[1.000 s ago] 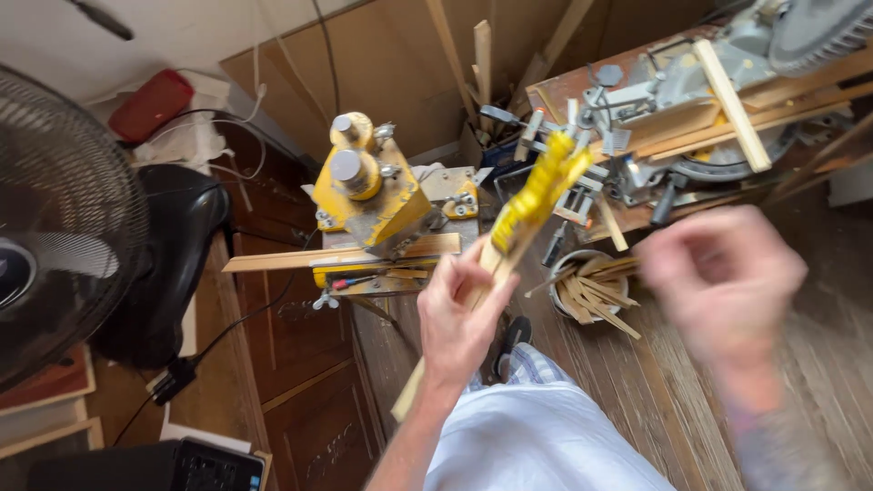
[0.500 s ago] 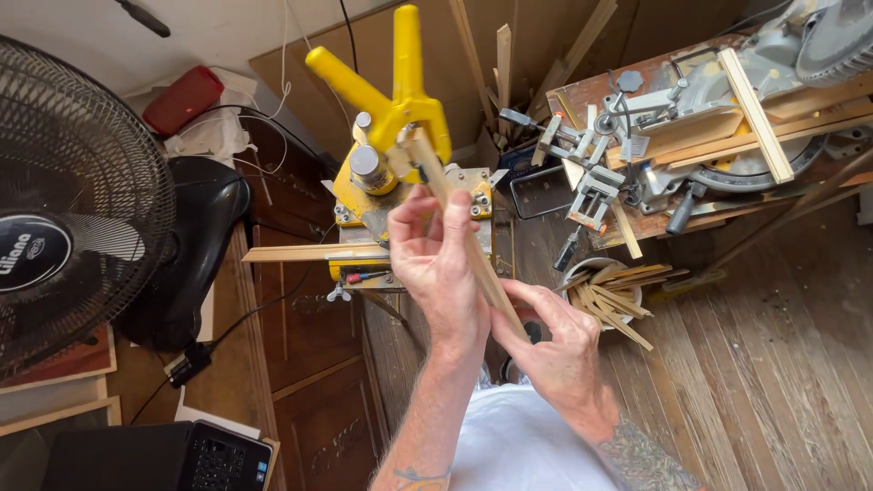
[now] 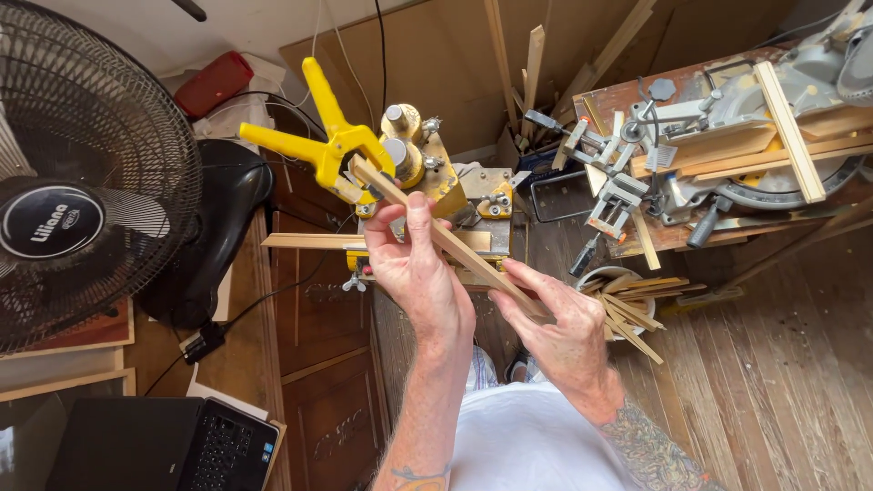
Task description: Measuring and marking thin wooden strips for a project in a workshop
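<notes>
Here, thin wood strip (image 3: 455, 245) slanting mid-air above workbench (image 3: 309, 300), yellow spring clamp (image 3: 318, 136) biting its upper end. Left hand (image 3: 414, 268) pinching strip near clamp; right hand (image 3: 559, 318) gripping lower end. Black fan (image 3: 86, 173) standing left, miter saw (image 3: 755, 118) right.

Left hand (image 3: 414, 268) and right hand (image 3: 559, 318) both grip a thin wooden strip (image 3: 446, 238) held diagonally. A yellow spring clamp (image 3: 323, 145) bites its upper end. Black fan (image 3: 86, 173) at left; mitre saw (image 3: 773, 118) at upper right.
</notes>
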